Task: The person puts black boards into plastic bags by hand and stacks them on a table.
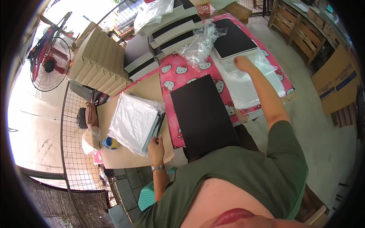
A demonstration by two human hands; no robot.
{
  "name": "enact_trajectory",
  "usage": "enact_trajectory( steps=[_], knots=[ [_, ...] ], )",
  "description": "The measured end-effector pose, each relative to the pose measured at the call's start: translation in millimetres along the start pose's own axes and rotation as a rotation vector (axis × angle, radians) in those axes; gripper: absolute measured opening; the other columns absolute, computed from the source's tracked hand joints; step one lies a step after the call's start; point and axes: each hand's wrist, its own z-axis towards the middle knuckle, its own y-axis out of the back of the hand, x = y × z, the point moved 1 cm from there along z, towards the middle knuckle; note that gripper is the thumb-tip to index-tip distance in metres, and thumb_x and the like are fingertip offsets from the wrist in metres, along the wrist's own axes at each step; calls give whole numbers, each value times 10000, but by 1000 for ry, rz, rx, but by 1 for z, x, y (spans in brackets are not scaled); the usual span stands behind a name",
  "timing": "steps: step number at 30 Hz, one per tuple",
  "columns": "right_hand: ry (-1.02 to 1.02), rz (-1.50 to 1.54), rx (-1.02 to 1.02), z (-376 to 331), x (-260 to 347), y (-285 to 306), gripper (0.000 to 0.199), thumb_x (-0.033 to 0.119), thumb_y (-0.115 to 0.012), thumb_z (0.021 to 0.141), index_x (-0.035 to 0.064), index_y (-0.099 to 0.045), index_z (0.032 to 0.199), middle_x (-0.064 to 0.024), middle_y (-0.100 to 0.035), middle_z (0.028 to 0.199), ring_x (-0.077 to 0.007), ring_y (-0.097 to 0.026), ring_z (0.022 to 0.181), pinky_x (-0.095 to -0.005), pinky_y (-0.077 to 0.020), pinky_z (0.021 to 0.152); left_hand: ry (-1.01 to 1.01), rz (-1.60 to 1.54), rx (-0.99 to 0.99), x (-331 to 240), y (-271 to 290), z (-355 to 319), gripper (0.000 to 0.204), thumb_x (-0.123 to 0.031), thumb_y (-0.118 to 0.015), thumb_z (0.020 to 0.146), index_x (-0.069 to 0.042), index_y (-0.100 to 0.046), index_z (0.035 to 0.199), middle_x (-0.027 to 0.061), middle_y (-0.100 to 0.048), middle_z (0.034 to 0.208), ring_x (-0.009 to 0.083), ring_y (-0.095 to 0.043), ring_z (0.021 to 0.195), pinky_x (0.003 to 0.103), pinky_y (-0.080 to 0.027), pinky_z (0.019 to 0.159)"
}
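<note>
The black board (203,114) is a flat, matt, plain rectangle, lying at the front of the pink-covered bench (166,84) against the person's body; its long axis runs away from the body, far end leaning slightly left. The hands are well apart: the left hand (155,149) curls at the near right corner of a plastic-wrapped stack (133,121), the right hand (242,64) bunches beside a black-topped stack (234,40); whether either grips, I cannot tell
</note>
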Motion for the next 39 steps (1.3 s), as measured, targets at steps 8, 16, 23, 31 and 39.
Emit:
enact_trajectory(
  steps=[8, 16, 23, 31, 39],
  knots=[
    [-24, -172, 278, -66, -10, -44, 866, 527, -686, 657, 113, -344, 1337, -181, -466, 1265, -343, -465, 1153, -438, -410, 932, -24, -173, 92, -51, -4, 1, 259, -264, -606, 817, -5, -615, 819, 149, -578, 607, 263, -563, 541, 357, -424, 524],
    [190, -450, -434, -176, 58, 3, 145, 177, -559, 765, 90, -653, 833, -122, -580, 889, -299, -591, 872, -555, -368, 828, -416, -307, 368, -100, -12, -8, 218, -213, -650, 776, -38, -612, 899, 119, -600, 853, 236, -591, 797, 345, -455, 678],
    [783, 252, 510, -217, 211, 71, 290, 60, -599, 686, 47, -580, 975, -171, -622, 845, -288, -624, 805, -381, -484, 683, -843, -815, 687, -169, -29, -20, 765, -191, -740, 693, -66, -330, 1327, 178, -443, 1263, 295, -481, 1116, 356, -367, 947],
    [310, 1140, 336, -194, 221, 88, 231, 106, -671, 766, 0, -590, 954, 6, -571, 746, -73, -516, 673, -232, -430, 636, -171, -886, 574, -134, -4, -24, 255, -164, -630, 831, 11, -603, 1014, 5, -622, 827, 46, -536, 742, 231, -455, 670],
    [413, 904, 255, -200, 264, 67, 59, 73, -644, 775, 22, -616, 781, -1, -580, 651, -57, -516, 623, -227, -420, 583, -103, -1092, 651, -132, 8, -17, 196, -141, -628, 828, 15, -624, 945, -10, -609, 792, 51, -534, 704, 216, -436, 628]
  ],
)
